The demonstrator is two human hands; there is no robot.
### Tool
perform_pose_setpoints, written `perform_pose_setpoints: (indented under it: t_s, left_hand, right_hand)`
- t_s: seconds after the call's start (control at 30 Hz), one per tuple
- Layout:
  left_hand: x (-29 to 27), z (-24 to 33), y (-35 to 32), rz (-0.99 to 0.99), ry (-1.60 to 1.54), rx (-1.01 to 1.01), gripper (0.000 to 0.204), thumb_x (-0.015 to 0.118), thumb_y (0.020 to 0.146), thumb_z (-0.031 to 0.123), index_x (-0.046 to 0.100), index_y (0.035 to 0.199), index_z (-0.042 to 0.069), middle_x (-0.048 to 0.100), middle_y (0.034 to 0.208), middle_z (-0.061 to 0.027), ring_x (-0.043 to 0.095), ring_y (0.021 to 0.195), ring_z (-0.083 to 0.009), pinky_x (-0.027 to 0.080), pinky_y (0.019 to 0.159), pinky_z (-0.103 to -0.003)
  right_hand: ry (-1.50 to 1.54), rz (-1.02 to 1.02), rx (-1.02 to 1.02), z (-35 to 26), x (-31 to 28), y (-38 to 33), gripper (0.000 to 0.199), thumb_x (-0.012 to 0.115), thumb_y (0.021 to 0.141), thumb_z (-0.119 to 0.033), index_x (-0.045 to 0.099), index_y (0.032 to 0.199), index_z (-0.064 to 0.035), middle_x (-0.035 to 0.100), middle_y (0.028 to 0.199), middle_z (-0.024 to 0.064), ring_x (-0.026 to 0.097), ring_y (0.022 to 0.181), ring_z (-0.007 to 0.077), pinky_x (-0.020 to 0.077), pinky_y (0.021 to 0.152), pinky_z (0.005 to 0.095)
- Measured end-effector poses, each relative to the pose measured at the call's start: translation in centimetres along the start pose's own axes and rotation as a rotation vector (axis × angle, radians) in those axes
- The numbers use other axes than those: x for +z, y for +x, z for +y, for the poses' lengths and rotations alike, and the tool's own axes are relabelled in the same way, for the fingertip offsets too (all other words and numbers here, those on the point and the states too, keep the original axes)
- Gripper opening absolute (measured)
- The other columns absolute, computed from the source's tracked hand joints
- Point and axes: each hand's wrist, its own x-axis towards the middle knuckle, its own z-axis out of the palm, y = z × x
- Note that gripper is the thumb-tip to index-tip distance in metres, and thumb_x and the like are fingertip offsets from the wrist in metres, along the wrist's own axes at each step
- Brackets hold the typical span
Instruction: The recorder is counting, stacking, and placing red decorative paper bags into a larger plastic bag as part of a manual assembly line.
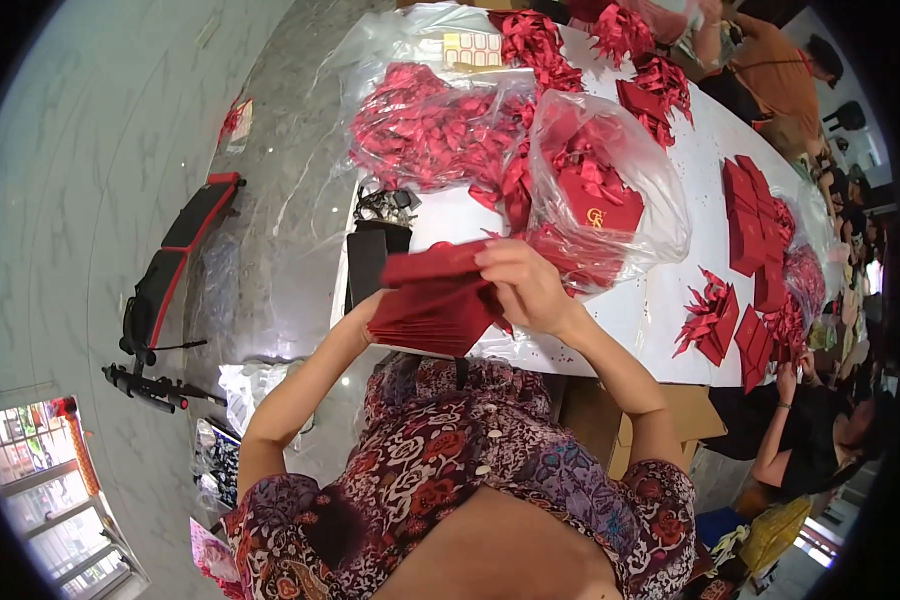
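Above the near edge of the white table, I hold a thick stack of flat dark red pouches, their layered edges fanned toward me. My left hand supports the stack from its left side; most of its fingers are hidden behind it. At the upper right, my right hand is closed, thumb and fingers pinching the edge of a red pouch raised over the others. That upper piece is slightly blurred. Just beyond my right hand is a clear plastic bag holding red pouches with ribbons and gold print.
A large clear bag of red ribbon pieces lies farther back. Left of the stack sits a black flat case. Red pouches lie in piles at the right, near another person. A folded scooter stands left.
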Motion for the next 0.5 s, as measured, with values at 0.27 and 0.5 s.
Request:
perform_pose_setpoints:
  t_s: [0.27, 0.5]
  left_hand:
    - [1.5, 0.9, -1.1, -0.006, 0.466, -0.165, 0.044, 0.059, 0.093, 0.022, 0.050, 0.131, 0.002, 0.061, 0.122, -0.0096, 0.063, 0.106, -0.0197, 0.051, 0.093, -0.034]
    - [-3.0, 1.2, 1.1, -0.053, 0.425, -0.140, 0.040, 0.056, 0.095, 0.020, 0.052, 0.131, 0.002, 0.061, 0.122, -0.0106, 0.064, 0.102, -0.0179, 0.055, 0.085, -0.033]
  right_hand:
    - [-0.010, 0.190, 0.155, 0.9, 0.7, -2.2, 0.023, 0.053, 0.084, 0.010, 0.052, 0.103, -0.0018, 0.062, 0.104, 0.0163, 0.062, 0.095, 0.0316, 0.0522, 0.087, 0.0405]
    - [0.158, 0.054, 0.129, 1.6, 3.0, -6.1, 0.028, 0.056, 0.083, 0.009, 0.050, 0.108, -0.0031, 0.060, 0.107, 0.0147, 0.060, 0.099, 0.0336, 0.0478, 0.094, 0.0454]
